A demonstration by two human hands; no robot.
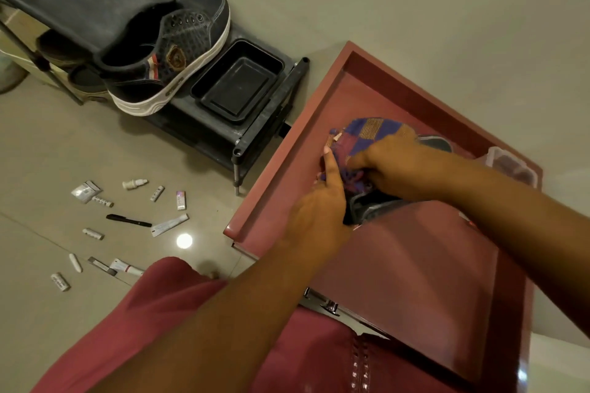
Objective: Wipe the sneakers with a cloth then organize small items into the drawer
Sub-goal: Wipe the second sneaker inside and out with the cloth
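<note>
Mid-wipe: both hands, left hand (314,207) and right hand (388,166), fingers grasping checked cloth (367,131) over second sneaker (370,206) above open drawer (281,169); 1 sneaker (166,54) racked, small items (127,220) unsorted on floor.

A low black rack (255,134) stands on the pale tiled floor (48,143). A black tray (238,81) sits on the rack's top shelf, at its right end. Under the rack, at its left end, a dark shoe (86,81) shows. A light's reflection (184,240) gleams on the floor in front of the rack.
</note>
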